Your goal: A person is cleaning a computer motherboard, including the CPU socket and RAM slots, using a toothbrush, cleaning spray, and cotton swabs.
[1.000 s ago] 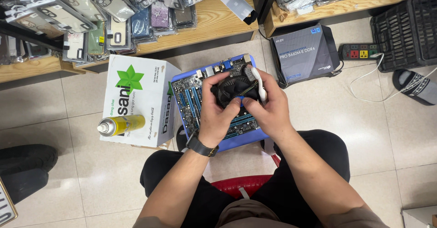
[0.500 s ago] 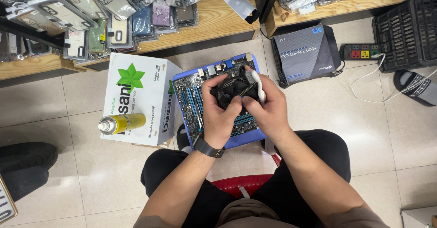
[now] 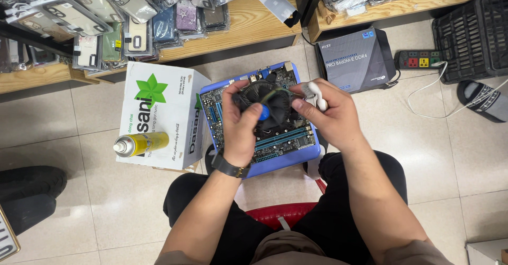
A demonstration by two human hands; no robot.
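A long wooden shelf (image 3: 248,29) is running across the top of the view, carrying rows of packaged phone cases (image 3: 127,16) that are hanging over its front edge. To the right a black plastic crate (image 3: 471,37) is sitting on the tiled floor (image 3: 79,212), with a power strip (image 3: 418,60) just beside it and a white cable trailing off toward a sandal (image 3: 484,101). A dark flat product box (image 3: 354,58) is leaning against the shelf foot, near the far right corner of the board.

On the left a white cardboard box with a green star mark (image 3: 159,114) is lying flat, and a yellow spray can (image 3: 140,143) is resting on its side across the box's near corner. A dark shoe (image 3: 29,191) is showing at the left edge.

A blue tray (image 3: 286,162) is resting in front of the seated person's knees above a red stool (image 3: 286,215), touching the white box, and a motherboard (image 3: 288,135) is lying in it. The hands are covering its middle.

The left hand (image 3: 241,122), wearing a dark watch (image 3: 230,167), is clamping its fingers around the black round cooler fan (image 3: 267,101), holding it just above the board. The right hand (image 3: 330,114) is closing on a small white tool (image 3: 317,96), its thumb touching the fan's right rim.
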